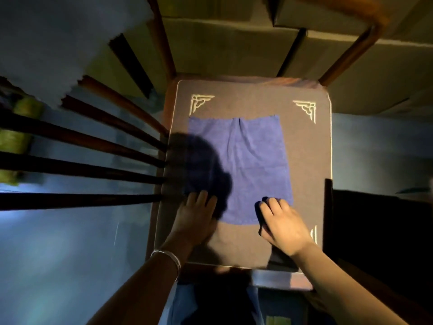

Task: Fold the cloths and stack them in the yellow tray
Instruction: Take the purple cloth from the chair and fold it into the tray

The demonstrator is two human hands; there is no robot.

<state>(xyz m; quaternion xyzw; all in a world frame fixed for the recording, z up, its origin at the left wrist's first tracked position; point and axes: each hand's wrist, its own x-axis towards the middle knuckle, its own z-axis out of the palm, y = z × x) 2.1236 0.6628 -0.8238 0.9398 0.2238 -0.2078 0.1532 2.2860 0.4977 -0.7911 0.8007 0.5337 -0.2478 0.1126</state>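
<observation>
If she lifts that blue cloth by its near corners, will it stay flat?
Probably not: the blue cloth shows soft wrinkles, so it should droop. It looks thin and light. Being spread flat, it likely drags rather than slides.

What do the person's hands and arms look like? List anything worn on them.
Both forearms are bare, with no sleeves or gloves visible. The left hand has a thin silver-coloured metal bangle around its wrist. The right hand shows no ring, watch or band. Dim light hides finer detail.

Both hands (195, 216) (281, 224) press blue cloth (253, 165) on table (309, 146).
</observation>
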